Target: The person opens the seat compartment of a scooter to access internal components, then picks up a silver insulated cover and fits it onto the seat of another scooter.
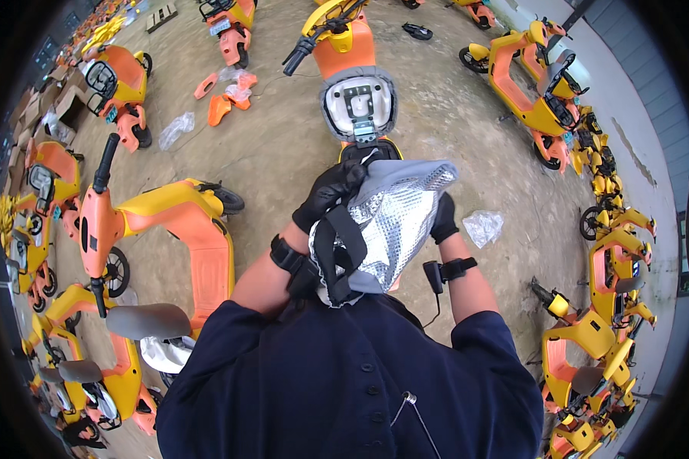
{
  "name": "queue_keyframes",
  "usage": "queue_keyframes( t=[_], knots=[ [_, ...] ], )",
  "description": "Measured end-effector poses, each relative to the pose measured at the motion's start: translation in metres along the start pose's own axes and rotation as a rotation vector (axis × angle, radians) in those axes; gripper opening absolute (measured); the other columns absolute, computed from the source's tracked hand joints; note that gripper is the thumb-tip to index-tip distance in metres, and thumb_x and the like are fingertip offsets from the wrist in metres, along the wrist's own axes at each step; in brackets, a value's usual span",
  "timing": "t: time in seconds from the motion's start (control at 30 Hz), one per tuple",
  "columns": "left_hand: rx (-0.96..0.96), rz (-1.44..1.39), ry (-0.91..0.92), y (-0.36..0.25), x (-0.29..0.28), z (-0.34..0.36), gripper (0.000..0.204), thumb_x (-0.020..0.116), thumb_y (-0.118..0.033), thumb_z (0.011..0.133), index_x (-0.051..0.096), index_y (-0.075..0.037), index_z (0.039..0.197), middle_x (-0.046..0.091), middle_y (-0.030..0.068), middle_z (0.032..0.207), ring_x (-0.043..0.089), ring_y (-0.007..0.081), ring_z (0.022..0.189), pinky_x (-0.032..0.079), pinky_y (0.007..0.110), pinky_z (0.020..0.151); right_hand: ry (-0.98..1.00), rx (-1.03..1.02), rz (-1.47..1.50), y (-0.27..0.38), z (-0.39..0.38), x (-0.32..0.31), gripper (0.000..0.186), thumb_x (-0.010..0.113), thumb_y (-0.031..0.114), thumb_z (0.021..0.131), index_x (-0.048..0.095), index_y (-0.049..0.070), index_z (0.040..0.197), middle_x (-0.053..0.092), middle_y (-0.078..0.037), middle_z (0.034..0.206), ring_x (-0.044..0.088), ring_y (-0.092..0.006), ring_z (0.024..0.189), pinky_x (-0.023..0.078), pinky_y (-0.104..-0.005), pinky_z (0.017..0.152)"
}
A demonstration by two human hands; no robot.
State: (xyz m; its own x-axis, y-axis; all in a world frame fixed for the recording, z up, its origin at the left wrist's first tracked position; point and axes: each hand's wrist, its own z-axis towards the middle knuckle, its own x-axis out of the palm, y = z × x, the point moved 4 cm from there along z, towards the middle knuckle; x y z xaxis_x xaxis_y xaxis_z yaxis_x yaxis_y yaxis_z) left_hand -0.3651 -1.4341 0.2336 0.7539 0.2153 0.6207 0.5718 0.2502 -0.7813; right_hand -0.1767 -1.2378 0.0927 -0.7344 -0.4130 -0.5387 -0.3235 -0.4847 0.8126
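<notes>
In front of my chest hangs a silver, quilted foil-faced cover (394,229) with grey fabric at its edge and black straps (344,237). My left hand (331,191), in a black glove, is closed on its upper left edge. On the other side my right hand (443,220), also black-gloved, grips the cover's right edge; its fingers are partly hidden behind the material. Just beyond is an orange and yellow scooter (344,50). Its seat (359,103) is tipped up, showing a white underside with a metal hinge, above a dark opening partly hidden by my left hand.
A scooter (199,229) with a grey seat stands close on my left. Others line both sides, including one (524,80) at far right. Orange plastic parts (228,103) and clear plastic wraps (483,228) lie on the concrete floor. Cardboard boxes (73,103) are piled at far left.
</notes>
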Motion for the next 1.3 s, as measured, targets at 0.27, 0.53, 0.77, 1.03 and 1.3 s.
queue_keyframes(
  t=[0.27,0.53,0.77,1.03,1.3],
  knots=[
    [-0.023,-0.510,0.137,0.005,0.027,-0.016,0.026,0.041,-0.019,0.090,0.053,-0.001,0.104,0.058,0.0057,0.099,0.054,0.0125,0.086,0.043,0.024,0.076,0.163,0.281,1.181,0.011,-0.016,0.039,0.035,0.036,0.026,0.091,0.047,0.001,0.113,0.055,-0.012,0.107,0.052,-0.0209,0.094,0.042,-0.0311,0.083],
    [0.090,-0.180,0.018,-0.032,-0.026,0.023,0.031,0.035,-0.014,0.091,0.047,-0.002,0.117,0.054,0.0081,0.110,0.053,0.0183,0.096,0.041,0.028,0.088,0.451,0.568,1.608,0.120,-0.060,0.012,0.075,0.042,0.057,0.080,0.033,-0.001,0.126,0.041,-0.018,0.125,0.040,-0.0284,0.115,0.032,-0.0423,0.095],
    [-0.276,-0.030,-0.045,-0.036,-0.100,0.024,0.028,0.045,-0.014,0.086,0.051,0.000,0.110,0.058,0.0105,0.102,0.055,0.0207,0.094,0.045,0.034,0.082,-0.257,0.190,0.312,0.120,-0.015,-0.021,0.034,0.043,0.028,0.089,0.058,-0.003,0.093,0.061,-0.005,0.082,0.054,-0.0145,0.071,0.043,-0.0289,0.065],
    [0.153,-0.276,-0.195,-0.056,-0.159,-0.007,0.031,0.040,-0.019,0.087,0.054,0.004,0.102,0.059,0.0143,0.100,0.057,0.0237,0.089,0.045,0.035,0.082,-0.023,0.169,1.242,0.168,-0.006,-0.079,0.038,0.034,0.024,0.092,0.052,-0.006,0.103,0.059,-0.015,0.100,0.056,-0.0230,0.091,0.042,-0.0334,0.083],
    [0.051,0.778,0.144,0.014,-0.124,-0.007,0.040,0.053,-0.011,0.082,0.044,-0.001,0.119,0.050,0.0107,0.117,0.048,0.0188,0.106,0.038,0.032,0.092,0.026,0.316,1.403,0.133,0.014,-0.028,0.030,0.037,0.017,0.087,0.052,-0.003,0.103,0.057,-0.015,0.103,0.057,-0.0252,0.088,0.044,-0.0348,0.082]
  ],
)
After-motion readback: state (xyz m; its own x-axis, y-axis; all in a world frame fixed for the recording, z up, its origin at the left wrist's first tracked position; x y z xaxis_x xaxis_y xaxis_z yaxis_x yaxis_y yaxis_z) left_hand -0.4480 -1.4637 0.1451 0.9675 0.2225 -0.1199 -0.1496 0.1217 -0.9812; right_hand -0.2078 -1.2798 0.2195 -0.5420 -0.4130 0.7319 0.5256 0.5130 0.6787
